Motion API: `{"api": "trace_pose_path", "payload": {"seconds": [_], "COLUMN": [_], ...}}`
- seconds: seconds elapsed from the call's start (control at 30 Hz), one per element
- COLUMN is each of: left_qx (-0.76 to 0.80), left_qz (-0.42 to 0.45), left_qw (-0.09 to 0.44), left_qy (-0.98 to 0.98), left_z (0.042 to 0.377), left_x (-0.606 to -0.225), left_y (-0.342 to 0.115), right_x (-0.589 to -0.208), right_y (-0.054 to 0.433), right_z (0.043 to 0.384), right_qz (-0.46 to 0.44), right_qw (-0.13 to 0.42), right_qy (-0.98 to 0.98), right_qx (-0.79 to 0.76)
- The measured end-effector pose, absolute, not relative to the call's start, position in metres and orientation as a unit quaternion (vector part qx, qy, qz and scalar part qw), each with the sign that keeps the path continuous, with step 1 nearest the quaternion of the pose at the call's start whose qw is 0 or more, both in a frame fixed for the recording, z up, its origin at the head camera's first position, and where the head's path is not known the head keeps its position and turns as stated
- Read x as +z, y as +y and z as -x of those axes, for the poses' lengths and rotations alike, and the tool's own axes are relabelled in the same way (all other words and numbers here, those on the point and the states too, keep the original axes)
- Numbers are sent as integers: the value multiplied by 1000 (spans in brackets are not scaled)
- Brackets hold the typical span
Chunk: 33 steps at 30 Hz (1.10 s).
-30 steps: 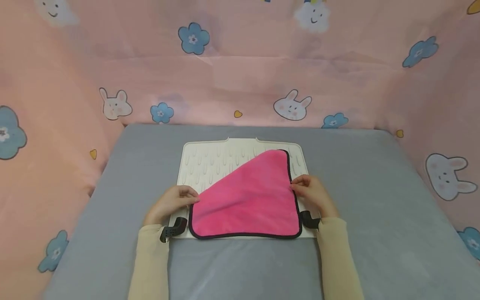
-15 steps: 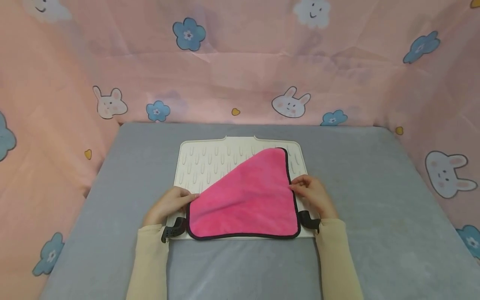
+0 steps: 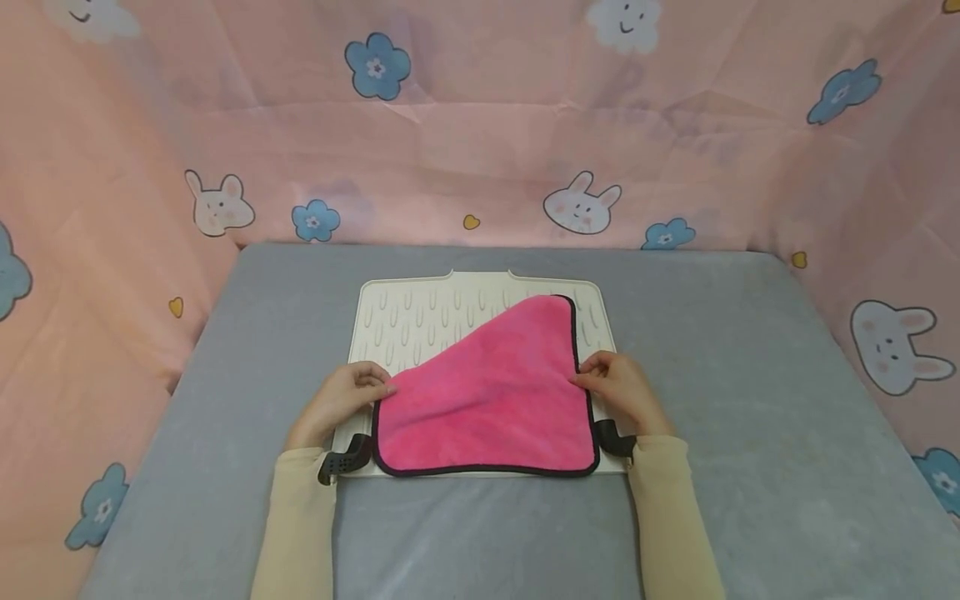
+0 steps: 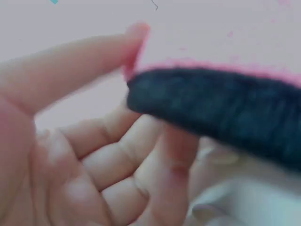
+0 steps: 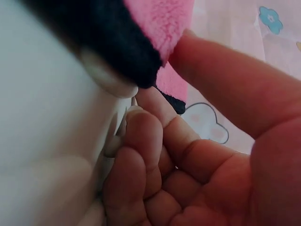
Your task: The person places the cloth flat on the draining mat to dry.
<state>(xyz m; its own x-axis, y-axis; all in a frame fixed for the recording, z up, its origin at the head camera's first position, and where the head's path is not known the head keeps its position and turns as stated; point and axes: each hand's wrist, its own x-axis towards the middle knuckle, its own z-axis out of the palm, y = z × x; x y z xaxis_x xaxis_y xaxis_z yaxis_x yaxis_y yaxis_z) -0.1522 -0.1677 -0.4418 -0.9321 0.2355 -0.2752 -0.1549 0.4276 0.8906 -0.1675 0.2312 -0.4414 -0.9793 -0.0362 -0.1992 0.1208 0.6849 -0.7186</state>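
Observation:
A pink plush towel (image 3: 487, 408) with black edging lies folded over a cream board (image 3: 390, 321) covered in raised oval ridges. Its folded edge slants up from the left side to the far right corner. At the towel's left end, my left hand (image 3: 341, 404) pinches the edge by the fold. The left wrist view shows the thumb above the black trim (image 4: 216, 106) and the other fingers under it. Midway along the right side, my right hand (image 3: 622, 383) pinches the other edge. In the right wrist view its curled fingers (image 5: 141, 136) lie beneath the cloth, against the board.
A grey cloth-covered table (image 3: 750, 400) extends around the board. Pink curtains (image 3: 480, 142) printed with rabbits and flowers hang behind and along both sides. Black wrist devices (image 3: 347, 458) sit at both cuffs, overlapping the board's near corners in the head view.
The right hand has drawn slightly left, with its fingertips now over the towel's edge. The slanted fold by the left hand has risen a little and bends. The head view has shifted slightly.

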Motion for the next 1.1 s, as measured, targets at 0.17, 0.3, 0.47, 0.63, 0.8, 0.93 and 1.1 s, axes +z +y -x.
{"api": "trace_pose_path", "payload": {"seconds": [0.17,0.3,0.47,0.63,0.8,0.93,1.1], "left_qx": [525,536,562,569,568,564,586], "left_qz": [-36,-36,-43,-50,-40,-22,0], "left_qw": [188,178,170,146,122,99,71], "left_qy": [830,825,808,808,813,820,807], "left_z": [153,154,155,153,152,154,154], "left_x": [-443,-445,-446,-443,-439,-441,-441], "left_y": [-166,-164,-161,-159,-159,-158,-156], "right_x": [-441,-442,-443,-444,-444,-444,-444], "right_y": [230,230,230,230,231,231,232], "right_z": [168,167,166,166,167,167,167], "right_qz": [-27,-34,-31,-25,-17,-15,-12], "right_qw": [106,116,119,113,105,103,100], "right_qy": [914,913,916,919,921,925,929], "right_qx": [-391,-389,-382,-377,-374,-366,-355]}}
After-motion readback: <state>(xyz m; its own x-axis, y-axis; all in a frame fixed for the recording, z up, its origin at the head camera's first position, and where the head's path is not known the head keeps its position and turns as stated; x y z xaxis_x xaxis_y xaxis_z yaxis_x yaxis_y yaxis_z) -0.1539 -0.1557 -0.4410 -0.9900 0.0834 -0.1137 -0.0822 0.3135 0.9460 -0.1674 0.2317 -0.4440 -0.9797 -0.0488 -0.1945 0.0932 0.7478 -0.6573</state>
